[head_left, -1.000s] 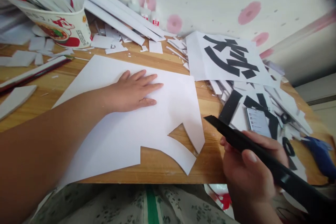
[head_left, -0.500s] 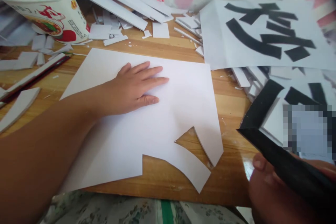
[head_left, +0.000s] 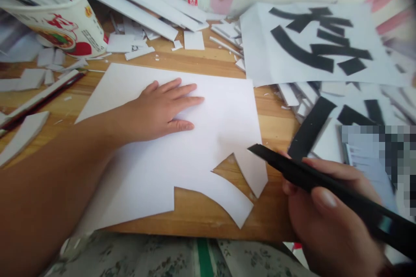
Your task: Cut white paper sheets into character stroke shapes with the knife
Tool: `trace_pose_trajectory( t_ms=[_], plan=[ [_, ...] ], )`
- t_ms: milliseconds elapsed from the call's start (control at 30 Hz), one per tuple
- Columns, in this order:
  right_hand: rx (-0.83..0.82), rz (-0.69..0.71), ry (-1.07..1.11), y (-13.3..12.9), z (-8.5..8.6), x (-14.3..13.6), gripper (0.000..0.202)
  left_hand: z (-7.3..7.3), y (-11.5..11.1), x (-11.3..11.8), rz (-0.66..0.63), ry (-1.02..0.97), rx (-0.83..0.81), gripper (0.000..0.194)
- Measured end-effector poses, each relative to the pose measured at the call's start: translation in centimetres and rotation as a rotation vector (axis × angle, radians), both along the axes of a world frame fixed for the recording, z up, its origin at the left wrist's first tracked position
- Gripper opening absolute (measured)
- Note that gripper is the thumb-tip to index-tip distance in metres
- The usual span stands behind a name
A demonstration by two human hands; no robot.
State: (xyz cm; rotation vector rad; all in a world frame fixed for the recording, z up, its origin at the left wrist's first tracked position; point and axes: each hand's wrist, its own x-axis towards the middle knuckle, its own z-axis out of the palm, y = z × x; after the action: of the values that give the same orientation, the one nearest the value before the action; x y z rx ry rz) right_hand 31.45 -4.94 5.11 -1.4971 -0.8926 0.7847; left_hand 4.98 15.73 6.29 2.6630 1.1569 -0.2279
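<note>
A white sheet of board (head_left: pixel 149 173) lies flat on the wooden table, with curved and angular pieces cut out of its lower right side. My left hand (head_left: pixel 162 108) presses on it, palm down and fingers spread. In my right hand (head_left: pixel 338 212) is a black utility knife (head_left: pixel 315 175), its tip pointing left just above the board's right part. I cannot tell whether the tip touches the board. Beside the knife lies a black strip (head_left: pixel 310 127), partly behind the fingers.
Printed sheets with black strokes (head_left: pixel 302 52) lie at the right over white offcuts. A paper cup (head_left: pixel 61 30) with strips in it stands at the back left. Long white strips (head_left: pixel 136 8) lean behind. A curved offcut (head_left: pixel 26 134) and a dark red pen-like stick (head_left: pixel 42 99) lie left.
My right hand has moved up and left with the knife, bringing its tip over the board's right part. My left hand stays flat on the board. The view has shifted slightly.
</note>
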Motion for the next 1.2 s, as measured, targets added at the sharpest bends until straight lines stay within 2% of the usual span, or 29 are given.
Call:
trace_pose_trajectory(
  t_ms=[33,133,233,300,367,400,467,533,633,700,800,867,1033,1133,1200],
  plan=[
    [0.038,-0.026,0.045,1.0,0.3,-0.5,0.025,0.4,-0.3,-0.1,0.009,0.017,0.006,0.062],
    [0.119,0.052,0.165,1.9,0.3,-1.1,0.023,2.5,-2.4,-1.4,0.068,0.038,0.055,0.062],
    [0.143,0.143,0.224,1.2,-0.6,-1.1,0.021,4.4,-7.0,-4.2,0.216,-0.102,0.162,0.064],
    [0.164,0.148,0.284,0.7,-1.0,-1.2,0.019,4.6,-11.2,-6.4,0.423,-0.284,0.228,0.061],
    [0.191,0.131,0.352,0.5,-1.0,-1.5,0.017,3.5,-15.4,-8.4,0.743,-0.423,0.251,0.045],
    [0.202,0.127,0.376,0.4,-0.8,-1.7,0.016,2.6,-17.4,-9.3,0.850,-0.460,0.165,0.039],
    [0.217,0.137,0.403,0.2,-0.4,-2.0,0.016,0.4,-20.6,-10.6,0.973,-0.548,-0.116,0.035],
    [0.204,0.154,0.404,-0.2,0.0,-2.4,0.018,-1.6,-22.6,-10.9,1.078,-0.710,-0.329,0.031],
    [0.161,0.143,0.354,-1.3,-0.1,-2.9,0.020,-2.9,-23.4,-10.4,1.291,-1.047,-0.523,0.029],
    [0.131,0.143,0.285,-2.2,-0.6,-3.4,0.022,-2.5,-22.8,-9.8,1.456,-1.273,-0.607,0.023],
    [0.103,0.202,0.131,-3.2,-1.2,-4.2,0.026,-1.7,-21.6,-9.5,1.605,-1.444,-0.662,0.025],
    [0.093,0.255,0.021,-3.7,-1.4,-4.8,0.028,-1.4,-21.1,-9.6,1.605,-1.459,-0.645,0.025],
    [0.092,0.295,-0.109,-5.0,-0.6,-6.0,0.027,-1.9,-21.5,-10.0,1.475,-1.375,-0.614,0.018],
    [0.145,0.317,-0.235,-5.9,-0.6,-6.3,0.025,-1.6,-22.0,-9.7,1.469,-1.448,-0.570,0.016],
    [0.204,0.265,-0.269,-6.5,-1.0,-6.2,0.027,-0.9,-22.1,-9.3,1.452,-1.519,-0.495,0.012]
  ],
)
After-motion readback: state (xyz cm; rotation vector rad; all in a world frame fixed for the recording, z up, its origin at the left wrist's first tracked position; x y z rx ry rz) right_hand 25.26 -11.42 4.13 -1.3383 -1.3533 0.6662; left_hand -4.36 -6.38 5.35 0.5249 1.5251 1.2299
